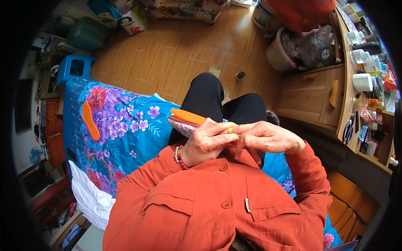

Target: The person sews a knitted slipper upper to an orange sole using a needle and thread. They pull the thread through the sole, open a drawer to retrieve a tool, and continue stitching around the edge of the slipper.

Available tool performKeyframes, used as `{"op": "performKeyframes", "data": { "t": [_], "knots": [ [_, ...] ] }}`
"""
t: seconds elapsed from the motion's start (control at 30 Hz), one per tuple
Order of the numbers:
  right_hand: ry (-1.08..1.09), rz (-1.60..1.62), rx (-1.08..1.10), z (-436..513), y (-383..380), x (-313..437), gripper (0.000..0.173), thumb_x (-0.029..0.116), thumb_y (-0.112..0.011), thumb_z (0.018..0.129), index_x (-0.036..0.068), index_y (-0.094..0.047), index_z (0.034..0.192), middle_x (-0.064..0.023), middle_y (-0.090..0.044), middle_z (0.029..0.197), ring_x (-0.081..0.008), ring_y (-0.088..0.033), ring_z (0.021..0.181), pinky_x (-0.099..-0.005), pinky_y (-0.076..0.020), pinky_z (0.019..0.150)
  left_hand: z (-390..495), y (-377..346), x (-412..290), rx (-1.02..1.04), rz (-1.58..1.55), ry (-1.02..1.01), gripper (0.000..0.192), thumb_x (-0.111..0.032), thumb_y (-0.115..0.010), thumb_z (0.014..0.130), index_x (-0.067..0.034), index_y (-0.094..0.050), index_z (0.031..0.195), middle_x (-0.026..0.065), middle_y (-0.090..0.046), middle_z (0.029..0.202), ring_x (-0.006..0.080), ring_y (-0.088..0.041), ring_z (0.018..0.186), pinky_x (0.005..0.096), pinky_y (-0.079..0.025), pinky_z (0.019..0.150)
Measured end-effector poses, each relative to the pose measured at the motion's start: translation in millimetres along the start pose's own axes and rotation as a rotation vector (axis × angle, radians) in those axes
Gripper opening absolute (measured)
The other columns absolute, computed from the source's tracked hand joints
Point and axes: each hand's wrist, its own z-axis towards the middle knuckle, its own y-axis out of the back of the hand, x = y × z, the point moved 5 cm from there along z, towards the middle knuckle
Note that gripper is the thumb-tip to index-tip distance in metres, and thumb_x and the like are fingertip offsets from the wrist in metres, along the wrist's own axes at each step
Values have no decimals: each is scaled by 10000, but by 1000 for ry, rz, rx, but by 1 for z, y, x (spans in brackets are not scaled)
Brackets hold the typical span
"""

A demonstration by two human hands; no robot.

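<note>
My left hand [205, 141], with a beaded bracelet at the wrist and a gold-coloured ring band [230, 130] on a finger, grips an orange shoe sole [188, 116] above my lap. Against the underside of this sole lies a knitted piece [182, 126] in pink, white and grey-green, with a reddish-brown layer between. My right hand [267, 136] meets the left fingertips at the sole's near end. Its thumb and fingers are drawn together; whether something small is pinched there is hidden. A second orange sole [90, 120] rests on the flowered blue bedcover [125, 144] to my left.
A dark thread spool [240, 75] stands on the wood-look floor [176, 59]. On the right, a wooden desk [348, 116] bears scissors [348, 130] and several white bottles. Beyond it sits a bin [278, 51] with plastic bags. A blue stool [75, 67] stands at far left.
</note>
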Motion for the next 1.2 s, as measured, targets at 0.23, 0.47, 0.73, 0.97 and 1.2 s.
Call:
{"op": "performKeyframes", "data": {
  "t": [0.23, 0.47, 0.73, 0.97, 1.2],
  "knots": [
    [-123, 210, -141, -11, 20, 7, 636, 470, -404, 1122, -33, -761, 970, -112, -750, 1136, -125, -606, 551, -240, -507, 587, 6, 1, -5, -51, -58, 20, 391, 63, -766, 782, -101, -763, 1136, 197, -623, 1334, 321, -657, 1094, 400, -540, 909],
    [-153, 554, -117, -15, 3, -10, 699, 558, -326, 1117, -22, -714, 1073, -121, -737, 867, -126, -618, 513, -229, -373, 456, 11, 2, -6, -3, 51, -83, 333, 58, -792, 781, -60, -750, 1089, 196, -621, 1290, 361, -648, 1152, 434, -569, 915],
    [-241, 443, -145, -20, -15, -4, 663, 516, -328, 1129, -33, -700, 1137, -120, -723, 746, -108, -517, 517, -234, -306, 433, 10, -4, -12, -22, 111, -140, 295, 34, -799, 754, -32, -737, 1034, 162, -671, 1224, 330, -666, 1074, 410, -557, 887],
    [-302, 452, -90, -11, -18, 0, 616, 537, -456, 1093, -20, -720, 1093, -110, -733, 748, -60, -519, 515, -221, -295, 441, 3, -4, -12, 55, 120, -145, 306, -11, -793, 771, -19, -744, 1073, 164, -677, 1232, 307, -669, 1053, 388, -537, 826],
    [-356, 385, -122, -11, -9, 4, 589, 530, -513, 1074, -20, -722, 1080, -103, -751, 942, -99, -680, 679, -215, -369, 509, 12, -2, -14, 13, 92, -75, 387, 6, -768, 734, -35, -711, 1114, 168, -672, 1202, 369, -668, 1079, 445, -550, 942]
  ]
}}
